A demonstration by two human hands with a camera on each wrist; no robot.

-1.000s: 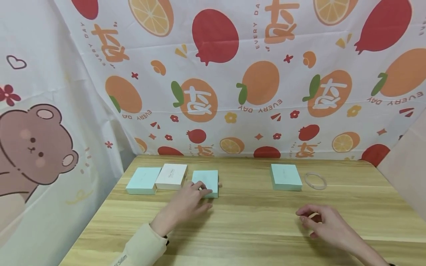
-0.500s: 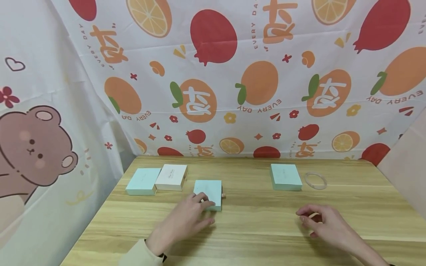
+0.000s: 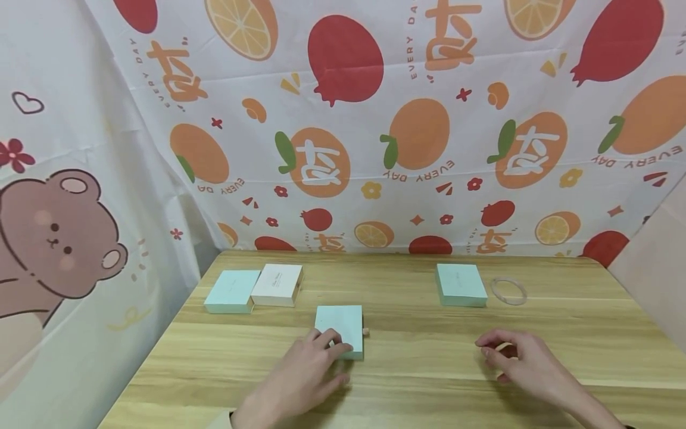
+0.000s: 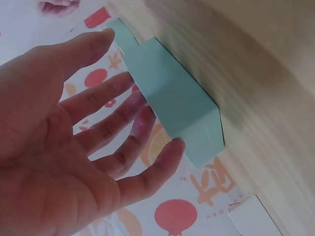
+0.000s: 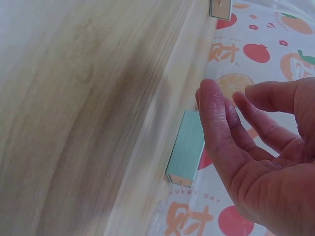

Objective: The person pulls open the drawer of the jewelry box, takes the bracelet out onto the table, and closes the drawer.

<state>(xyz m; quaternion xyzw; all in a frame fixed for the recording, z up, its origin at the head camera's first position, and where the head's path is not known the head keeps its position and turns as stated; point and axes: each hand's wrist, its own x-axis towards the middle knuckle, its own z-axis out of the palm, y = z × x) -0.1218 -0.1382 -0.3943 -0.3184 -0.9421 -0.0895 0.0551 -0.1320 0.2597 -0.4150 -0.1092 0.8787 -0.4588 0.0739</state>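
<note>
A mint-green drawer box (image 3: 340,322) lies on the table, a small pale tab (image 3: 366,331) sticking out of its right side. My left hand (image 3: 300,375) reaches over its near part and rests its fingertips on the top. In the left wrist view the finger ends (image 4: 145,115) meet the top edge of the box (image 4: 170,88), while the thumb stays apart from it. My right hand (image 3: 527,363) hovers over the table at right with loosely bent fingers and holds nothing. Beyond it are another mint box (image 3: 461,285) and a thin pale ring, bracelet-like (image 3: 509,291).
At the back left, a third mint box (image 3: 231,291) lies against a white box (image 3: 277,285). A printed cloth (image 3: 375,137) hangs right behind the table's back edge, and another cloth with a bear (image 3: 59,232) hangs along the left.
My left hand has slid the mint box from beside the white one toward me and slightly right. My right hand, the ring and the other boxes stay where they were.
</note>
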